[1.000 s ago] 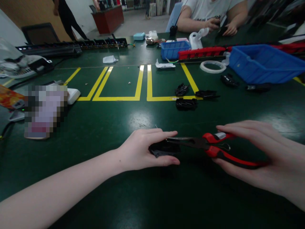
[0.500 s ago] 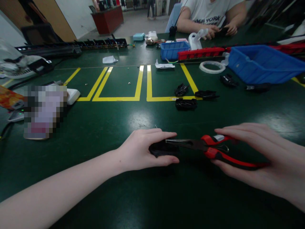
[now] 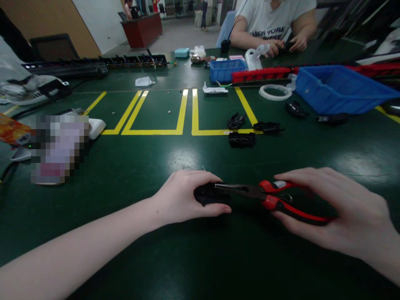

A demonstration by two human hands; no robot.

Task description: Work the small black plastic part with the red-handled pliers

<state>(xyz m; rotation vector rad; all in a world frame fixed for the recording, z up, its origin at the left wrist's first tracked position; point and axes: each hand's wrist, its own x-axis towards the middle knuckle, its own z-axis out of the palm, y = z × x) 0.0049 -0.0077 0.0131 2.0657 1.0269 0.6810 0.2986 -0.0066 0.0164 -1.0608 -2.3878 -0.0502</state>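
Observation:
My left hand (image 3: 184, 193) grips a black plastic part (image 3: 211, 195) between thumb and fingers, low over the green table (image 3: 137, 258). My right hand (image 3: 340, 208) is closed around the red-and-black handles of needle-nose pliers (image 3: 267, 193). Their long jaws point left and lie over the top of the black part, the tips close to my left fingers. Whether the jaws pinch anything there is too dark to tell. A thin pin (image 3: 204, 168) pokes up just behind my left hand.
Beyond my hands lie several black plastic parts (image 3: 242, 139) by yellow tape lines (image 3: 151, 132). A large blue bin (image 3: 340, 89), a tape roll (image 3: 275, 92) and a smaller blue bin (image 3: 226, 71) stand farther back. A blurred-out phone-like object (image 3: 59, 150) is at left. Across the table sits a person (image 3: 275, 25).
The pliers and my right hand have shifted slightly left, and the jaws reach a little farther over the black part. My left hand keeps its hold. The view has tilted slightly.

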